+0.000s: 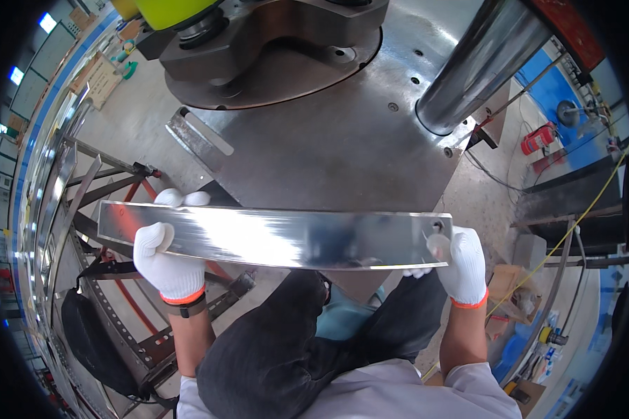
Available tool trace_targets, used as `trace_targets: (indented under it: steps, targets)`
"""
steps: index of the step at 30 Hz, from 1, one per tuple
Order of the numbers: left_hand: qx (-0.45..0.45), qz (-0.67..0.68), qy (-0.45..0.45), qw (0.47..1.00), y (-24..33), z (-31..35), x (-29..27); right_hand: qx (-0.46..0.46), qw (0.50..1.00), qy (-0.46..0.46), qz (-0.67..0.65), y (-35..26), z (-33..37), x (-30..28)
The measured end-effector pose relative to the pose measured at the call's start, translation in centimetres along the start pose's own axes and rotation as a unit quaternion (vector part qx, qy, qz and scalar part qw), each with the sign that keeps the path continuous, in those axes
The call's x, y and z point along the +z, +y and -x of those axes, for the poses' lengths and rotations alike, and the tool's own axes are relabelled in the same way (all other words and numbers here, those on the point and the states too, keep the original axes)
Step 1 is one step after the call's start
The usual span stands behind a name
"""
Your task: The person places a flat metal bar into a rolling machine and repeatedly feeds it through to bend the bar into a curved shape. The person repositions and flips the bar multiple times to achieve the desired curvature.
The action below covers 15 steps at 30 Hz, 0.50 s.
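Note:
A long, shiny metal strip lies crosswise before me, above my legs, with a small hole near its right end. My left hand, in a white knit glove with an orange cuff, grips it near the left end; the thumb is on the face and fingers show past the far edge. Gloved the same way, my right hand is closed on the right end, some fingertips showing below the near edge. Beyond the strip spreads the flat steel table of a machine. Whether strip and table touch, I cannot tell.
A heavy steel machine head on a round plate stands at the far side, and a thick polished column rises at the right. A metal rack is at my left. A red fire extinguisher stands on the floor far right.

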<state>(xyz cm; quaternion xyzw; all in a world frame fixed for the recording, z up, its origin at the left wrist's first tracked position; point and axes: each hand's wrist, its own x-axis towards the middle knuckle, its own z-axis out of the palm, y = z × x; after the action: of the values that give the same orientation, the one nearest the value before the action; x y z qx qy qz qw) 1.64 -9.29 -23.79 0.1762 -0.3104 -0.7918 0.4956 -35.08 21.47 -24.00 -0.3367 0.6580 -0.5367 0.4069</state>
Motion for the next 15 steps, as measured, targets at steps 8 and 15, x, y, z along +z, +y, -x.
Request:
trace_targets:
  steps: [8,15]
  targets:
    - [-0.140,-0.098,0.024,0.985,-0.8,-0.1,0.8,0.020,0.945,0.008,-0.325,4.1,3.5,-1.9]
    - [-0.309,-0.267,-0.082,0.909,-0.4,-0.6,6.1,-0.137,0.963,0.175,-0.153,10.1,9.1,-9.5]
